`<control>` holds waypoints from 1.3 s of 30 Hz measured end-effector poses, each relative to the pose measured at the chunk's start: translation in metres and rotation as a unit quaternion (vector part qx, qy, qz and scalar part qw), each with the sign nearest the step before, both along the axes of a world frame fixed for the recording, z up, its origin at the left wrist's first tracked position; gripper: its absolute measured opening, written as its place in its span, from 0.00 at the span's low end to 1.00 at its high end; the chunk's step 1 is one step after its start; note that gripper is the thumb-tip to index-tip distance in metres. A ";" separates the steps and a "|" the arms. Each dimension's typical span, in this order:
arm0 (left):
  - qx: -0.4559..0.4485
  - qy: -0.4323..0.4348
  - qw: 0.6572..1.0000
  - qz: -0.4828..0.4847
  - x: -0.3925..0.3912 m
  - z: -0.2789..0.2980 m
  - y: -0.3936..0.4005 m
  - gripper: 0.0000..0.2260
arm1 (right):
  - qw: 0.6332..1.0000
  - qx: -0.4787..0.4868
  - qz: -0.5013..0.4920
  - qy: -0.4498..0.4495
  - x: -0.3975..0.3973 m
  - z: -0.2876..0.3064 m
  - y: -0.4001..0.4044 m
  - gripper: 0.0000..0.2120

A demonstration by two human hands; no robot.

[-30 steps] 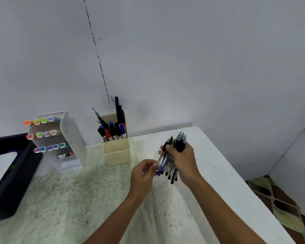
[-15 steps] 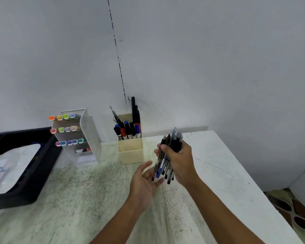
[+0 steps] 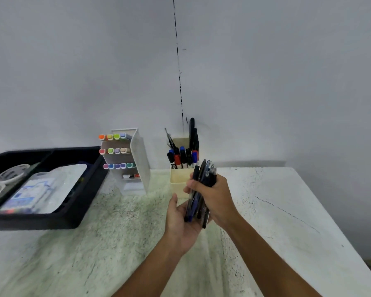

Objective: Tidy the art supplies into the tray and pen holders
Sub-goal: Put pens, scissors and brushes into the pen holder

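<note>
Two hands meet just right of frame centre. Right hand [image 3: 216, 196] grips a bundle of pens [image 3: 201, 189], fingers curled round the middle, pens near upright w/ caps up. Left hand [image 3: 181, 224] sits under them, palm up, fingers relaxed and open; the lower pen ends rest on or just over the palm, can't tell which.

Cream pen holder [image 3: 179, 181] stands just behind the hands, already holding markers [image 3: 183, 157] in its front section. White slanted marker rack [image 3: 137, 161] w/ coloured highlighter ends is left of it. Black tray [image 3: 86, 202] at left of frame carries tape rolls [image 3: 10, 174] and a clear plastic pack [image 3: 43, 191]. White speckled surface [image 3: 276, 211] runs under it all.

Step in hand, prob: squaring the pen ends against the left palm before loading. Next move calls for lifting the bundle over the cream holder's rim, tips down, into a section w/ room; front looks crowded, so a tight, even bundle matters or strays may catch the rim.
</note>
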State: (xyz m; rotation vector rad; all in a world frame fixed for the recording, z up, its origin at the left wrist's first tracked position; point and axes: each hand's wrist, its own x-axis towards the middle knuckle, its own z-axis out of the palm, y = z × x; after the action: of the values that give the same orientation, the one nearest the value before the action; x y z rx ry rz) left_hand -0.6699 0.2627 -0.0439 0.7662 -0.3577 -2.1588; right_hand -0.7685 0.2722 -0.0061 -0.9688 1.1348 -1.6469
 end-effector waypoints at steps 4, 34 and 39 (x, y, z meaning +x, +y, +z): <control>-0.040 -0.056 0.998 -0.015 0.012 0.000 -0.005 0.30 | 0.998 0.003 0.057 -0.036 0.002 -0.002 -0.010 0.05; -0.556 -0.445 0.681 0.170 0.078 0.071 -0.089 0.06 | 0.917 -0.080 0.276 0.276 -0.011 0.007 -0.123 0.05; -0.538 -0.458 0.689 0.163 0.076 0.064 -0.089 0.06 | 0.917 -0.056 0.276 0.283 -0.014 -0.005 -0.122 0.06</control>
State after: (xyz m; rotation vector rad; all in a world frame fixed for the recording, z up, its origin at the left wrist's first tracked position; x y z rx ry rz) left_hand -0.5938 0.1741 0.0200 0.9796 -1.6595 -0.7392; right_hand -0.7827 0.1503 -0.0114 -1.7324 0.9931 -0.9980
